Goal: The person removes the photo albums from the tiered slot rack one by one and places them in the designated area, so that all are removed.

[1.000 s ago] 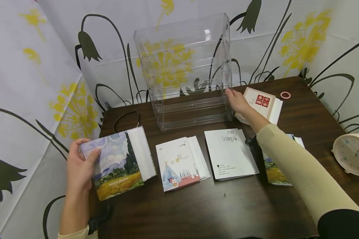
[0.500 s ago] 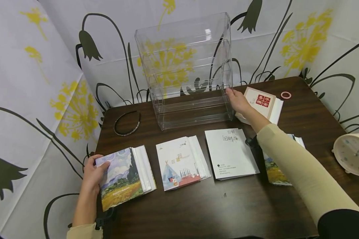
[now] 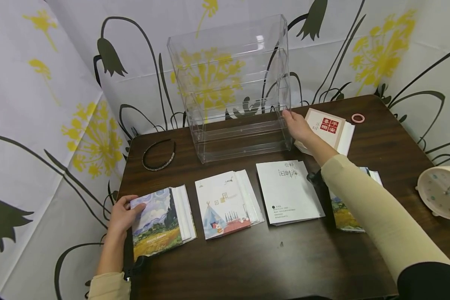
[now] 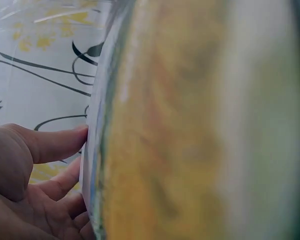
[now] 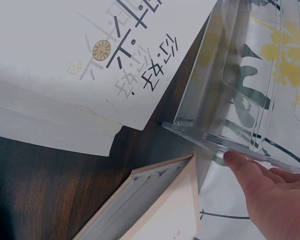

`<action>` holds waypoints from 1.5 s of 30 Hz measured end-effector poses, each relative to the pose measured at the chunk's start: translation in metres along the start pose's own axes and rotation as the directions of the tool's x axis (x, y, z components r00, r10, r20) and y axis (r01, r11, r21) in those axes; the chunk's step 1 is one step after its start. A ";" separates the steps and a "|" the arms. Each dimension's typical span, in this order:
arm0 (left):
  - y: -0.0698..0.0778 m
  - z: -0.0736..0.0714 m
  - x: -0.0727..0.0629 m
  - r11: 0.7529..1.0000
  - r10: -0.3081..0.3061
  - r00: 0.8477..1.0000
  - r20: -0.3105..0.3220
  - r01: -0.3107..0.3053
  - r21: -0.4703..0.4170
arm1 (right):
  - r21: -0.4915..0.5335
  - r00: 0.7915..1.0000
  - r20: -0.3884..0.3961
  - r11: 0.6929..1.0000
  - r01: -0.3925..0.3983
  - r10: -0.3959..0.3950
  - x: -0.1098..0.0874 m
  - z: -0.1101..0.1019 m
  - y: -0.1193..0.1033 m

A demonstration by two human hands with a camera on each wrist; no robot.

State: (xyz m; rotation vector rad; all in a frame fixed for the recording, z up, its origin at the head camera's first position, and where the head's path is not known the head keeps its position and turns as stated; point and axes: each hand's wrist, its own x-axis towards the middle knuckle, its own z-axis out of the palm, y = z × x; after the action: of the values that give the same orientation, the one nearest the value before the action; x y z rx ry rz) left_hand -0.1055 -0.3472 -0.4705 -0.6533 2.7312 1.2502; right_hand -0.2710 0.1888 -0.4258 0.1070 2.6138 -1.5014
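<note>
My left hand (image 3: pixel 121 216) pinches the left edge of a photo album (image 3: pixel 155 225) with a painted landscape cover, thumb on top. The album lies at the table's left, white page edges fanned out on its right. In the left wrist view its cover (image 4: pixel 165 125) looms large and blurred beside the thumb and fingers. At the back, my right hand (image 3: pixel 299 128) rests against the right side of a clear, tiered plastic rack (image 3: pixel 243 154). The right wrist view has the thumb and fingers (image 5: pixel 237 162) laid along the outside of its side panel (image 5: pixel 217 140).
An album with a tent drawing (image 3: pixel 223 206) and a white album (image 3: pixel 290 193) lie mid-table. Right of them are another landscape album (image 3: pixel 346 216), partly under my sleeve, and a beige album with red squares (image 3: pixel 324 127). Around these are a headband (image 3: pixel 158 168), pink ring (image 3: pixel 358 118) and clock (image 3: pixel 444 193).
My left hand has brought the landscape album down and to the right, onto the table beside the tent album, uncovering the headband. My right hand stays at the rack's side.
</note>
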 end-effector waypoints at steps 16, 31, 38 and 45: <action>-0.016 0.002 0.008 0.998 0.048 0.992 -0.113 -0.043 0.049 | 0.008 1.000 0.008 1.000 -0.011 0.011 0.001 0.003 0.001; 0.009 -0.015 -0.012 0.939 0.109 0.978 -0.181 -0.041 0.342 | 0.012 0.999 0.029 1.000 -0.019 0.018 0.003 0.004 0.003; 0.034 -0.010 -0.020 0.868 0.214 0.964 -0.158 -0.113 0.483 | -0.015 0.999 -0.008 0.999 0.038 -0.038 -0.003 0.001 0.003; 0.073 -0.006 -0.036 0.788 0.397 0.916 -0.062 -0.305 0.535 | -0.120 0.992 -0.029 0.986 0.116 -0.120 -0.026 -0.016 0.004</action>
State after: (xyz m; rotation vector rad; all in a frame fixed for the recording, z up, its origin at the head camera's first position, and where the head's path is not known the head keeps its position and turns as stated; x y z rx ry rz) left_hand -0.1017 -0.2972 -0.4067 -0.1973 3.2331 0.4371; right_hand -0.2455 0.2044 -0.4172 -0.0324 2.7753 -1.3872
